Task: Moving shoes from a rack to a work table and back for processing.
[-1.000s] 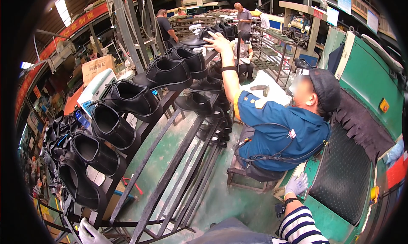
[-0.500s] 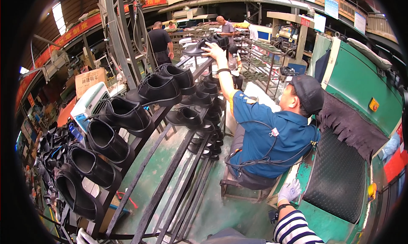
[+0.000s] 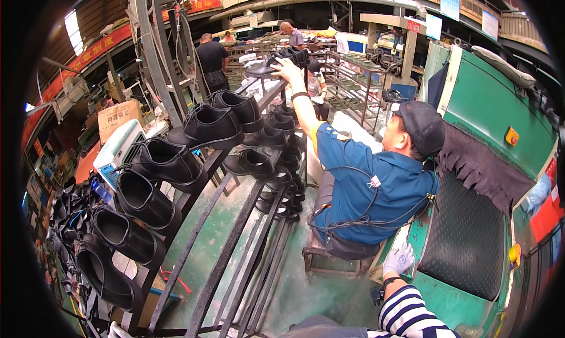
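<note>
My right hand (image 3: 398, 260), in a white glove, rests on the green edge of the conveyor machine (image 3: 421, 238), with its fingers out and nothing seen in them. My left hand (image 3: 117, 331), also white-gloved, shows only as a sliver at the lower edge, below the nearest shoe; its fingers are hidden. A row of black lace-up shoes (image 3: 144, 200) stands along the top of a dark metal rack (image 3: 203, 194), left of me. More black shoes (image 3: 253, 161) sit on the lower bars.
A seated co-worker in a blue shirt (image 3: 371, 191) reaches toward black shoes (image 3: 265, 68) at the rack's far end. The black conveyor belt (image 3: 462, 238) lies right, under a ragged dark curtain (image 3: 479, 161). A pale blue-and-white unit (image 3: 120, 150) and a carton (image 3: 119, 117) stand left.
The view has shifted slightly, so most things sit a little further left. My right hand stays on the machine edge, and slightly more of my left glove shows.
</note>
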Demonstrator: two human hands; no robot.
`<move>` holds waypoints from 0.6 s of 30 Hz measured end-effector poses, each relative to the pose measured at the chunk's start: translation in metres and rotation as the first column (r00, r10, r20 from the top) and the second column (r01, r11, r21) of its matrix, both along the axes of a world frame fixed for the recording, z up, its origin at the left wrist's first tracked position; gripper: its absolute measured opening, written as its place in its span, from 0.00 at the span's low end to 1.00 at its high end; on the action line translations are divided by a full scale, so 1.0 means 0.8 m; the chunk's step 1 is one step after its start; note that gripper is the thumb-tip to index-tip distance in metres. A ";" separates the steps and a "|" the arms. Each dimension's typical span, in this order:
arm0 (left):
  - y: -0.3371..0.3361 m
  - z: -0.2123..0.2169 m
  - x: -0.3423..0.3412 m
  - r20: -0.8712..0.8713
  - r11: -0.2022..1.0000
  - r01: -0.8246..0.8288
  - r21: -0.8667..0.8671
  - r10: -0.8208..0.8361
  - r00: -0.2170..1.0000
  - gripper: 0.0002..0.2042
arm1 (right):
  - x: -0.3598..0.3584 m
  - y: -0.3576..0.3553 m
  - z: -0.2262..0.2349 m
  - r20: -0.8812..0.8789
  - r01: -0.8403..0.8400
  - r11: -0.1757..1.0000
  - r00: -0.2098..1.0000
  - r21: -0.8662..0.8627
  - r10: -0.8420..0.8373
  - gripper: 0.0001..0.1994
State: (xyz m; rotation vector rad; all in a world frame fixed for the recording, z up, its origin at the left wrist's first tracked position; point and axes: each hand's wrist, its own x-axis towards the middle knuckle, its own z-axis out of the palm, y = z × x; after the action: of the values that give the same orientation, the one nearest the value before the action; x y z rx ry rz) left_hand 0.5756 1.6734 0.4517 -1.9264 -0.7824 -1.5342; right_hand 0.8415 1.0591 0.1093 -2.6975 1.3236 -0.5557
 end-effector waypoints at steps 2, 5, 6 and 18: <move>0.002 -0.002 0.000 0.013 1.000 0.026 -0.008 -0.026 1.000 0.12 | 0.000 0.001 0.001 0.011 0.001 1.000 1.000 0.004 -0.001 0.24; 0.002 -0.003 0.001 0.026 0.999 0.047 -0.007 -0.047 0.999 0.12 | 0.000 0.002 0.004 0.000 0.005 1.000 1.000 0.014 -0.005 0.24; 0.002 -0.003 0.001 0.029 0.999 0.042 0.000 -0.042 0.999 0.12 | 0.000 0.002 0.004 -0.012 0.003 1.000 1.000 0.015 -0.003 0.24; -0.007 0.000 0.009 0.104 0.987 0.133 -0.089 -0.124 0.987 0.13 | 0.002 0.005 0.003 0.008 0.018 0.999 1.000 -0.032 -0.018 0.24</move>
State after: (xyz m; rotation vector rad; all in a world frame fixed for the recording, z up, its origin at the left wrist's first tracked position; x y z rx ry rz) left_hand 0.5832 1.6680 0.4520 -2.0180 -0.8000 -1.7078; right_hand 0.8435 1.0633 0.1114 -2.7085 1.3498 -0.5927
